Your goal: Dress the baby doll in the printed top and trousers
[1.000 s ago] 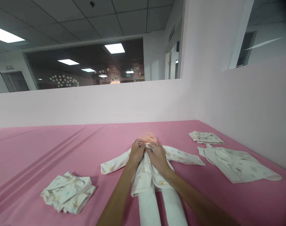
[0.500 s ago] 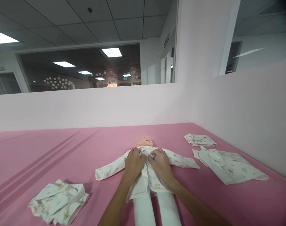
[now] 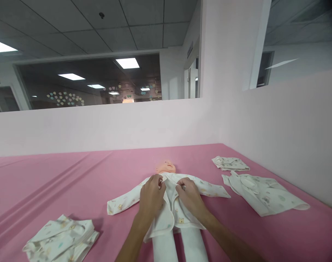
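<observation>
A doll (image 3: 166,167) lies on its back on the pink sheet, head away from me, in white trousers (image 3: 165,249). It wears a white baby jacket (image 3: 181,215) printed with small bears, the sleeves spread to both sides and the front parted. My left hand (image 3: 153,193) pinches the left front edge near the collar. On the right front edge, my right hand (image 3: 190,194) is closed in a similar pinch. A gap shows between the two edges at the chest. The fingertips partly hide what they grip.
Folded printed baby clothes (image 3: 61,240) lie at the near left. To the right are a spread white garment (image 3: 267,193) and a small folded one (image 3: 230,163). White walls (image 3: 106,129) with windows border the pink sheet (image 3: 59,182) at the back and right.
My hands have drawn slightly apart, and the jacket's front edges with them, so the gap at the chest is wider. The view has shifted a little.
</observation>
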A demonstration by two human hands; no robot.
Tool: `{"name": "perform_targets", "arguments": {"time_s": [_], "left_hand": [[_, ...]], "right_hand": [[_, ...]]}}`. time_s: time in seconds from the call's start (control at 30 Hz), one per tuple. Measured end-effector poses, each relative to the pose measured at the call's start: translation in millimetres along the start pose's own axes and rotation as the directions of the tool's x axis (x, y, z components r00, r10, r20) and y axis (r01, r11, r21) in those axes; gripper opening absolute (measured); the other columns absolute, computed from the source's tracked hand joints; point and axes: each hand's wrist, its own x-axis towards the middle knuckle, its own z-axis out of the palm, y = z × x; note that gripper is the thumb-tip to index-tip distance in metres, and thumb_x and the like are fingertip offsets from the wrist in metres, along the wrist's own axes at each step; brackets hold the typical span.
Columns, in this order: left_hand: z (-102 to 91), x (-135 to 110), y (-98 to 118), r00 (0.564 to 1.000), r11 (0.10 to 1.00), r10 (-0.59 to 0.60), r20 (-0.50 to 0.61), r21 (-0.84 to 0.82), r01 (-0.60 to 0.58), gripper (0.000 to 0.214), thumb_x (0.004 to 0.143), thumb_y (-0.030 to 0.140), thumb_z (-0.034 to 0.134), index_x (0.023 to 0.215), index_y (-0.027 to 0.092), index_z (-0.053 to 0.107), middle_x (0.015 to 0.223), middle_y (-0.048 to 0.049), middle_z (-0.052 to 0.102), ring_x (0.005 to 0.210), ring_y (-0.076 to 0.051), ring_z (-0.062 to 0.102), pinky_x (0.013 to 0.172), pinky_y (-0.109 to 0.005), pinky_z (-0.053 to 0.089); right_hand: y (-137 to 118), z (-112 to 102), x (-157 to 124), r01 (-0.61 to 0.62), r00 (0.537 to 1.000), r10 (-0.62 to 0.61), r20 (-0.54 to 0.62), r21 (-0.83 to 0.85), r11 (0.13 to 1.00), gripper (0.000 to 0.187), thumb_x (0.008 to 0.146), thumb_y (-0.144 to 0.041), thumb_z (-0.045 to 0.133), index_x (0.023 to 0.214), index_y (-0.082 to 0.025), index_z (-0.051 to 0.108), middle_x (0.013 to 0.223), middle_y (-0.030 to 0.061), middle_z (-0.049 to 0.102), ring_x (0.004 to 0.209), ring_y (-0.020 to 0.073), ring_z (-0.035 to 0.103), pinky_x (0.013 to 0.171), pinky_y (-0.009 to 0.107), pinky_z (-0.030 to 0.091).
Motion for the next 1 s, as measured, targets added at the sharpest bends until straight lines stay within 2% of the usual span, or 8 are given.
{"name": "perform_targets", "arguments": {"time_s": [0.13, 0.27, 0.47, 0.63, 0.73, 0.83, 1.0], "left_hand": [[1.4, -1.0, 0.2, 0.993, 0.989, 0.12, -0.002, 0.083, -0.119, 0.02, 0.09, 0.025, 0.042, 0.086, 0.025, 0.061, 0.08, 0.0006, 0.066, 0.07, -0.016, 0.055, 0.062, -0.027, 0.03], [2.0, 1.3, -6.1, 0.98, 0.973, 0.193, 0.042, 0.123, -0.197, 0.021, 0.087, 0.017, 0.041, 0.08, 0.023, 0.06, 0.075, 0.0003, 0.063, 0.067, -0.015, 0.053, 0.059, -0.026, 0.03], [3.9, -0.7, -16.1, 0.974, 0.972, 0.223, 0.026, 0.063, -0.225, 0.027, 0.089, 0.015, 0.04, 0.098, 0.023, 0.064, 0.089, -0.0008, 0.068, 0.078, -0.017, 0.058, 0.068, -0.027, 0.037], [7.0, -0.5, -16.2, 0.972, 0.967, 0.237, -0.011, 0.095, -0.235, 0.03, 0.092, 0.019, 0.04, 0.11, 0.023, 0.064, 0.095, -0.0019, 0.071, 0.085, -0.019, 0.062, 0.071, -0.029, 0.04], [10.2, -1.5, -16.3, 0.967, 0.957, 0.253, -0.038, 0.156, -0.244, 0.031, 0.094, 0.019, 0.04, 0.115, 0.021, 0.062, 0.095, -0.0028, 0.072, 0.084, -0.02, 0.064, 0.069, -0.03, 0.041], [13.5, -3.6, -15.3, 0.958, 0.935, 0.283, -0.041, 0.235, -0.266, 0.032, 0.096, 0.022, 0.039, 0.12, 0.02, 0.06, 0.094, -0.0031, 0.072, 0.083, -0.021, 0.065, 0.065, -0.031, 0.039], [16.0, -6.6, -10.3, 0.959, 0.931, 0.281, -0.03, 0.25, -0.265, 0.027, 0.096, 0.021, 0.039, 0.112, 0.02, 0.061, 0.097, -0.0024, 0.072, 0.088, -0.022, 0.065, 0.067, -0.031, 0.039]], "right_hand": [[-4.0, -4.2, -1.9, 0.019, 1.0, -0.019, 0.024, 0.001, 1.0, 0.013, 0.071, -0.023, 0.044, 0.058, -0.024, 0.044, 0.069, 0.0015, 0.058, 0.074, 0.0212, 0.051, 0.071, 0.032, 0.038], [-9.9, -8.9, -4.4, 0.005, 0.998, -0.006, 0.068, 0.016, 1.0, 0.012, 0.072, -0.022, 0.043, 0.06, -0.023, 0.041, 0.073, 0.0012, 0.059, 0.077, 0.0204, 0.052, 0.075, 0.032, 0.038], [-13.3, -13.8, -6.9, -0.003, 0.995, 0.005, 0.104, -0.017, 1.0, 0.007, 0.072, -0.021, 0.045, 0.066, -0.022, 0.049, 0.079, 0.0025, 0.059, 0.083, 0.0211, 0.052, 0.08, 0.034, 0.038], [-20.8, -16.0, -8.2, -0.088, 0.992, 0.068, 0.11, 0.189, 0.978, 0.013, 0.079, -0.026, 0.047, 0.079, -0.021, 0.058, 0.092, 0.0029, 0.063, 0.091, 0.021, 0.056, 0.082, 0.033, 0.04], [-21.4, -14.3, -8.1, -0.145, 0.983, 0.1, 0.156, 0.317, 0.937, 0.017, 0.084, -0.032, 0.047, 0.079, -0.021, 0.058, 0.08, 0.001, 0.062, 0.08, 0.0196, 0.058, 0.074, 0.031, 0.043], [-17.8, -10.0, -7.2, -0.152, 0.984, 0.104, 0.142, 0.382, 0.912, 0.02, 0.084, -0.038, 0.05, 0.077, -0.02, 0.057, 0.073, -0.0005, 0.059, 0.073, 0.018, 0.056, 0.069, 0.03, 0.043], [-12.7, -3.9, -6.6, -0.138, 0.988, 0.093, 0.121, 0.441, 0.887, 0.022, 0.084, -0.039, 0.053, 0.075, -0.019, 0.057, 0.073, -0.0006, 0.059, 0.071, 0.0163, 0.053, 0.067, 0.029, 0.043]]}}
